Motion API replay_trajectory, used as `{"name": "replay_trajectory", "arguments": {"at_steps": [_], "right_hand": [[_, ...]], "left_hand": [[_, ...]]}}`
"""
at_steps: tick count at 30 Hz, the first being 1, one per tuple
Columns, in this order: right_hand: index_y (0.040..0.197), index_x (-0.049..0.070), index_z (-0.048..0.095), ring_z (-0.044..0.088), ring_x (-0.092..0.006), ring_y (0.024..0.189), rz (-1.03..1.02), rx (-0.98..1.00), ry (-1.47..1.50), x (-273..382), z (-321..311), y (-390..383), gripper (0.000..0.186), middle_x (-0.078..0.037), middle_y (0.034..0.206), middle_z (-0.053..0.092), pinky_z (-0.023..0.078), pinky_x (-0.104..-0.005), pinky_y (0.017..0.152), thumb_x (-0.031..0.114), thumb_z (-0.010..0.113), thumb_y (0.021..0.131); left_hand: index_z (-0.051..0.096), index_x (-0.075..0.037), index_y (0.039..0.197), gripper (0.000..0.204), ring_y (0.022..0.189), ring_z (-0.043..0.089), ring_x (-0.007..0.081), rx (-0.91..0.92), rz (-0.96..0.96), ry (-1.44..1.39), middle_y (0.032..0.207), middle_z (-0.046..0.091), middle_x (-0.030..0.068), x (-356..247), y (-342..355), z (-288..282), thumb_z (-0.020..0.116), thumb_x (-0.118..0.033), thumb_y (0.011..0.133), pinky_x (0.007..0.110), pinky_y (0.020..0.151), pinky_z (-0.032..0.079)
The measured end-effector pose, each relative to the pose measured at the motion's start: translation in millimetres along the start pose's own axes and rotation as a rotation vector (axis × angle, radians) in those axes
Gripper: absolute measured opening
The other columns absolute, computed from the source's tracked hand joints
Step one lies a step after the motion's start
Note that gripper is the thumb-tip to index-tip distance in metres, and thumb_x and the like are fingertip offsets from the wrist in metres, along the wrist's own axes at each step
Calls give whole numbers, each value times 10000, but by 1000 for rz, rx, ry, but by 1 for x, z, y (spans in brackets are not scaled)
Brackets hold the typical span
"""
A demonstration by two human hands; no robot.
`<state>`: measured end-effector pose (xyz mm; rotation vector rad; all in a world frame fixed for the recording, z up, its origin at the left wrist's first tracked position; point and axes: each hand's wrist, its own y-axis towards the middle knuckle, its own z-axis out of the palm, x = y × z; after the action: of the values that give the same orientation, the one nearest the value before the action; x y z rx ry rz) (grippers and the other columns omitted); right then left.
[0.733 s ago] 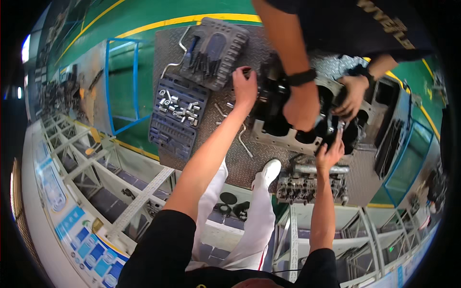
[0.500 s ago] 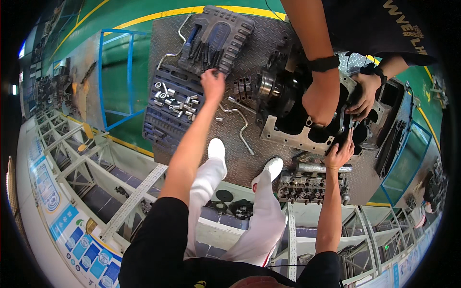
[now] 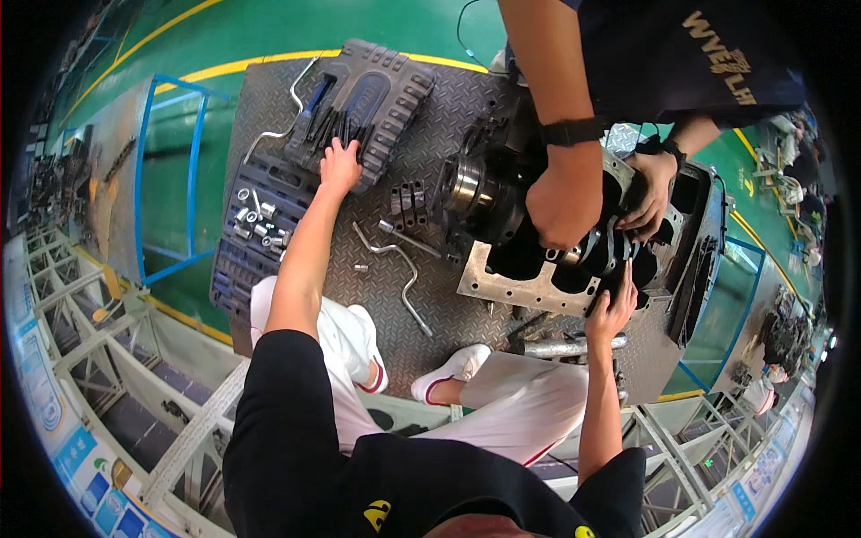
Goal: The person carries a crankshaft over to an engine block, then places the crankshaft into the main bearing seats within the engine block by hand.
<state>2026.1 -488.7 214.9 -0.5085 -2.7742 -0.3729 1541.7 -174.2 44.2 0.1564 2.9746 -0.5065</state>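
Observation:
My left hand (image 3: 341,167) reaches to the lid of a grey tool case (image 3: 387,99), its fingers apart at a heap of long black bolts (image 3: 335,127). Whether a fingertip touches a bolt is too small to tell. My right hand (image 3: 612,316) lies with fingers stretched out on the near edge of an engine block (image 3: 504,289), pointing at the crankshaft (image 3: 468,185). Across from me a co-worker's two hands, one a closed fist (image 3: 563,208) and one with fingers bent (image 3: 649,193), are over the same crankshaft.
Sockets (image 3: 260,215) lie in the open case's tray (image 3: 235,285). Bent metal bars (image 3: 411,289), a straight bar (image 3: 408,238) and dark bearing caps (image 3: 409,204) rest on the chequered plate (image 3: 359,309). A metal shaft (image 3: 574,347) sits by the block's near side.
My left hand has shifted onto the bolts and its fingers have spread. My right hand stays at the block. My view and legs have moved; the co-worker's hands remain over the crankshaft.

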Motion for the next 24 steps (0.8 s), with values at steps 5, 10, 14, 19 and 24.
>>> {"name": "replay_trajectory", "arguments": {"at_steps": [5, 10, 14, 19, 24], "right_hand": [[1475, 21, 499, 496, -369, 1300, 20, -39, 37, -1, 0, 0, 604, -152, 1502, 530, 303, -446, 1155, 196, 507, 897], [1477, 57, 511, 530, -355, 1278, 18, -81, 67, -7, 19, -8, 596, -140, 1469, 563, 332, -445, 1131, 184, 532, 896], [1468, 60, 518, 542, -364, 1248, 34, -93, 47, -13, 12, -14, 580, -143, 1446, 579, 355, -449, 1102, 192, 535, 904], [1435, 61, 557, 560, -351, 1229, 6, -137, 44, -11, 10, -11, 539, -146, 1401, 611, 374, -450, 1078, 195, 541, 914], [1430, 75, 567, 569, -354, 1221, 7, -168, 76, -15, 11, -9, 546, -148, 1373, 630, 376, -448, 1076, 201, 563, 899]], "left_hand": [[524, -114, 1312, 577, 1194, 532, 426, -110, 55, 87, 1302, 475, 228, -9, 8, 17, 778, -241, 810, 530, 922, 534], [541, -76, 1242, 450, 1214, 503, 442, -165, -121, 156, 1336, 462, 226, -1, 18, 39, 728, -276, 885, 530, 937, 536], [559, -62, 1206, 492, 1207, 518, 392, -153, 38, 45, 1245, 491, 200, 0, 9, 36, 792, -282, 833, 544, 866, 561], [565, -51, 1157, 462, 1170, 555, 376, -237, 7, 123, 1217, 517, 201, -17, 8, 47, 783, -302, 836, 485, 826, 602], [720, -50, 1025, 172, 897, 727, 379, -300, -44, 144, 1045, 666, 229, -19, 25, 43, 589, -120, 940, 431, 765, 625]]}}
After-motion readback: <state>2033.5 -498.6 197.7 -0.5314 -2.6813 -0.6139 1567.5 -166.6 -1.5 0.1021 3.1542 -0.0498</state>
